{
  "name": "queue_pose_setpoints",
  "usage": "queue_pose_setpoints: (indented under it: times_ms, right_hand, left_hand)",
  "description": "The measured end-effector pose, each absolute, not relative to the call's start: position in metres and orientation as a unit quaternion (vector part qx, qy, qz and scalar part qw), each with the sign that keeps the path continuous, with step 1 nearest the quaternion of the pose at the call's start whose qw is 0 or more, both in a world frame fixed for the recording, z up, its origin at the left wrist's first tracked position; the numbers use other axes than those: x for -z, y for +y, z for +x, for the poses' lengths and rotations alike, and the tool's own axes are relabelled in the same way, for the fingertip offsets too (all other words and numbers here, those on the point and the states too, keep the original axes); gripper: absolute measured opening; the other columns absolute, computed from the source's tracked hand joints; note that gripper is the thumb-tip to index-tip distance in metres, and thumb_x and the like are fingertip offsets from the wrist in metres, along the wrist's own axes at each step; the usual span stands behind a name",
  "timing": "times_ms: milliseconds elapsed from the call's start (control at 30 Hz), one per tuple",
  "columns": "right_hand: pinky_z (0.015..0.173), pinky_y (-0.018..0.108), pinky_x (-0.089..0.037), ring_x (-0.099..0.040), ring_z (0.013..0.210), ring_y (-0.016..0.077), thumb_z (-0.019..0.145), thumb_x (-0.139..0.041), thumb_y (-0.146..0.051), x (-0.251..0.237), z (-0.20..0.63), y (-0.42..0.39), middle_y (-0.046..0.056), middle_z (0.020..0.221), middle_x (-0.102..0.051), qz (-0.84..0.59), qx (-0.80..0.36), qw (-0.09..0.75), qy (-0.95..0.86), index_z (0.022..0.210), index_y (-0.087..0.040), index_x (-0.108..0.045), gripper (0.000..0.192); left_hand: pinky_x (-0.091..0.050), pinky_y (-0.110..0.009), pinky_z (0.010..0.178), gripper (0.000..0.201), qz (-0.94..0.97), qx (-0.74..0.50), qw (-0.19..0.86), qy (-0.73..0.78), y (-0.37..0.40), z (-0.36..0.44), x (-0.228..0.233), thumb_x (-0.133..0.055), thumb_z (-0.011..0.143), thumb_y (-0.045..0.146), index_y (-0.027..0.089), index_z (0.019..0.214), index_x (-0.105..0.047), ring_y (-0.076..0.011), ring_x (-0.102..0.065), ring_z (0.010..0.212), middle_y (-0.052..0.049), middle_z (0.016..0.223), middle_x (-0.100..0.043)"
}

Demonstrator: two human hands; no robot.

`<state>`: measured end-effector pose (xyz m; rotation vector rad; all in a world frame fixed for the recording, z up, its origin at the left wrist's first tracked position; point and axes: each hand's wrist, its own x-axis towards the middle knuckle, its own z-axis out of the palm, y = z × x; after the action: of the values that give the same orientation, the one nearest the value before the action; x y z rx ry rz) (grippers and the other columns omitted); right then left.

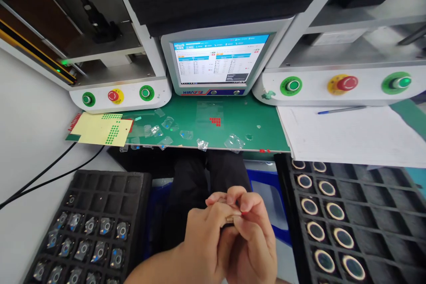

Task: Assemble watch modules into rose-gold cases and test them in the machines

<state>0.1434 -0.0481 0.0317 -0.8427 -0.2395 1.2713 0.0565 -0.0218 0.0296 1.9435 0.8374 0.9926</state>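
Observation:
My left hand (203, 239) and my right hand (253, 235) are pressed together low in the middle, above my lap. Between their fingertips sits a small ring-shaped part (229, 218), gripped by both hands and mostly hidden by the fingers. A black foam tray (133, 186) at the lower left carries several small parts wrapped in clear film. At the lower right, another black tray (376, 186) holds several round ring-shaped parts with dark centres.
A green bench mat (256, 120) carries scattered clear film scraps, red dots and a yellow sticker sheet (96, 128). Behind it stands a monitor (218, 60) between two machines with green and red buttons. A white paper (349, 135) with a pen lies right. Black cables run left.

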Motion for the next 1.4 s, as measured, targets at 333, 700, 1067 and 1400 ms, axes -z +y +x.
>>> queue_pose_setpoints:
  times_ms: [333, 700, 1067, 1400]
  right_hand:
    - [0.073, 0.027, -0.056, -0.069, 0.080, 0.0133, 0.088, -0.067, -0.029, -0.041, 0.140, -0.043, -0.005, 0.080, -0.055, -0.369, -0.559, 0.737, -0.093, 0.076, -0.026, -0.059, 0.015]
    - [0.098, 0.036, -0.052, -0.064, 0.109, 0.0187, 0.092, -0.063, -0.024, -0.020, 0.172, -0.054, 0.006, 0.114, -0.065, -0.375, -0.424, 0.742, -0.359, 0.123, -0.028, -0.056, 0.032]
    - [0.089, 0.029, -0.057, -0.063, 0.106, 0.0179, 0.091, -0.065, -0.024, -0.024, 0.162, -0.050, 0.008, 0.114, -0.064, -0.383, -0.418, 0.708, -0.421, 0.132, -0.025, -0.048, 0.044]
    - [0.097, 0.037, -0.055, -0.065, 0.106, 0.0213, 0.090, -0.066, -0.029, -0.018, 0.168, -0.047, 0.008, 0.107, -0.067, -0.387, -0.397, 0.698, -0.452, 0.131, -0.022, -0.053, 0.043]
  left_hand:
    - [-0.044, -0.026, 0.056, 0.020, 0.756, -0.387, 0.423, 0.316, -0.027, 0.061, -0.019, -0.042, 0.099, 0.023, 0.021, 0.115, -0.053, -0.0159, -0.058, 0.056, -0.003, 0.075, -0.066]
    - [-0.018, -0.016, 0.032, 0.032, 0.193, -0.354, 0.890, 0.212, -0.016, 0.061, -0.033, -0.055, 0.094, 0.043, 0.015, 0.080, -0.055, -0.0060, -0.032, 0.038, -0.001, 0.061, -0.055]
    - [-0.025, -0.019, 0.041, 0.041, 0.117, -0.330, 0.906, 0.237, -0.018, 0.062, -0.036, -0.064, 0.086, 0.051, 0.013, 0.073, -0.061, -0.0102, -0.041, 0.050, -0.001, 0.058, -0.051]
    - [-0.023, -0.015, 0.028, 0.033, 0.178, -0.340, 0.904, 0.190, -0.017, 0.058, -0.029, -0.057, 0.096, 0.045, 0.014, 0.085, -0.062, -0.0048, -0.037, 0.035, 0.000, 0.065, -0.058]
